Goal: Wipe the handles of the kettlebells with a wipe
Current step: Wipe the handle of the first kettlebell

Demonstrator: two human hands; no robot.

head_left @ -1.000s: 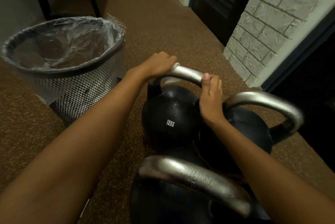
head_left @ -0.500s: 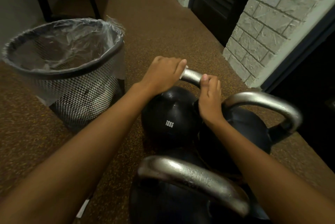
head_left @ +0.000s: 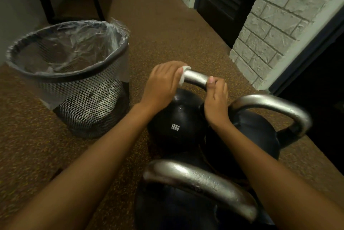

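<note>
In the head view, the left hand [head_left: 163, 82] sits in the middle of the frame. Its fingers are curled over the handle [head_left: 196, 78] of the black kettlebell [head_left: 176, 121] marked 12KG, and they press the white wipe [head_left: 184, 77] against the metal. Only a small white edge of the wipe shows at the fingertips. The right hand [head_left: 216, 99] is wrapped round the right end of the same handle, with the thumb on top, and it has no wipe.

Half a second ago the left hand was closer to the right hand, and only a short piece of bare metal showed between them. Now it is back toward the left end and the bare piece is longer, about as it was one second ago. The right hand has not moved. I judge this to be a rubbing stroke along the bar, there and back, while the right hand keeps the kettlebell from rocking.

For the task, this means the first handle is being wiped and is probably not finished, since the part under the right hand is covered. The handle at the right [head_left: 270, 104] and the handle at the bottom [head_left: 201, 183] are touched by neither hand. A mesh bin [head_left: 74, 77] with a plastic liner stands on the floor at the left.
</note>
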